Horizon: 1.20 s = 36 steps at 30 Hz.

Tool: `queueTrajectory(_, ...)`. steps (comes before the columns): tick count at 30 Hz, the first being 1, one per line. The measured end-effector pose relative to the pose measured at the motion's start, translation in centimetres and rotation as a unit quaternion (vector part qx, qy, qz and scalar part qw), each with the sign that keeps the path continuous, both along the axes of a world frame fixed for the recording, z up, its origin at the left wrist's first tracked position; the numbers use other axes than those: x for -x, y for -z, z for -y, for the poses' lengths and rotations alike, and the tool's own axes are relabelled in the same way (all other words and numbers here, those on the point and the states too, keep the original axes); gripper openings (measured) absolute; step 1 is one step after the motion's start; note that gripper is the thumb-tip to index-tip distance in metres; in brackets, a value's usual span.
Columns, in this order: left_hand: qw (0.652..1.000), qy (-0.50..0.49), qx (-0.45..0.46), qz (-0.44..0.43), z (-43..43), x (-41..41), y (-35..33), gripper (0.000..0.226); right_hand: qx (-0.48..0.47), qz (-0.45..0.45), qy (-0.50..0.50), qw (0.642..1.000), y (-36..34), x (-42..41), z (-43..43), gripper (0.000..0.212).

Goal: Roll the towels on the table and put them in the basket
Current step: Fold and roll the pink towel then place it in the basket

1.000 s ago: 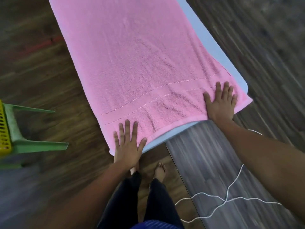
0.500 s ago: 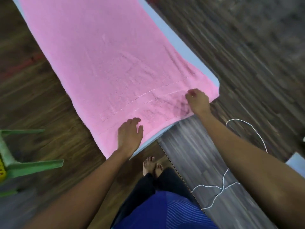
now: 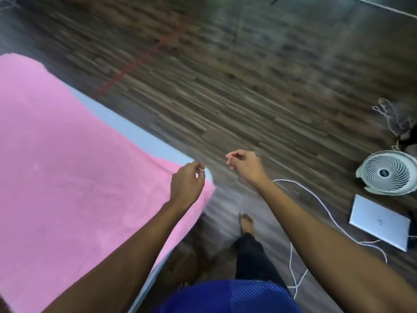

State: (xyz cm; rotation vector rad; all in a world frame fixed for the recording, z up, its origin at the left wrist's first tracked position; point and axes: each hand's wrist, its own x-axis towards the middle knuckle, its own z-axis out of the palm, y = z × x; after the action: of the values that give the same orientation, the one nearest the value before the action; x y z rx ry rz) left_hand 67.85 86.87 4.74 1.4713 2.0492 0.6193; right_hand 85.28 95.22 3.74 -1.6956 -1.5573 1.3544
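Observation:
A pink towel (image 3: 67,166) lies spread flat over the pale blue table (image 3: 135,132) on the left. My left hand (image 3: 187,184) hovers over the towel's near right corner with its fingers loosely curled, and I see nothing in it. My right hand (image 3: 246,164) hangs in the air to the right of the table, above the floor, its fingers also loosely curled and holding nothing. No basket is in view.
Dark wood floor surrounds the table. A white fan (image 3: 388,172) and a flat white device (image 3: 379,222) lie on the floor at right, with a white cable (image 3: 316,199) trailing toward my bare foot (image 3: 247,222).
Both hands have lifted off the towel's near edge, and the right hand now hangs beyond the table. The view has swung right, and the green and yellow object has left the frame.

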Motion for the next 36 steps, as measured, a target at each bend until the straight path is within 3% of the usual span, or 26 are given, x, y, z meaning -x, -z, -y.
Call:
queueTrajectory(7,0.998,-0.064,0.005,0.021,-14.9,-5.7,-1.4,0.011,0.001,0.028,-0.055,0.998,-1.9,-5.1,-14.7,0.019)
queueTrajectory(14,0.978,-0.208,-0.008,0.005,-20.1,-1.6,-0.9,0.014,-0.002,0.065,-0.224,0.972,-2.8,2.6,-24.5,0.016)
queueTrajectory(18,0.944,-0.330,-0.019,-0.002,-20.2,2.7,0.3,0.013,-0.014,0.095,-0.351,0.932,-1.9,10.2,-26.6,0.018)
queueTrajectory(22,0.888,-0.459,0.008,0.023,-18.3,5.1,2.2,0.013,-0.016,0.103,-0.461,0.881,-0.9,17.2,-26.3,0.017)
queueTrajectory(24,0.858,-0.513,0.013,0.027,-16.5,5.3,2.8,0.014,-0.005,0.095,-0.522,0.848,-0.5,20.1,-25.5,0.017)
queueTrajectory(28,0.766,-0.639,0.034,0.066,-12.8,3.7,3.1,0.019,-0.015,0.105,-0.650,0.753,0.5,24.6,-22.6,0.015)
queueTrajectory(32,0.684,-0.722,0.058,0.087,-11.3,0.7,4.1,0.022,-0.080,0.134,-0.780,0.607,1.2,27.1,-20.0,0.020)
queueTrajectory(36,0.654,-0.748,0.089,0.070,-12.3,-2.2,5.2,0.036,-0.170,0.134,-0.864,0.455,2.0,29.4,-19.0,0.026)
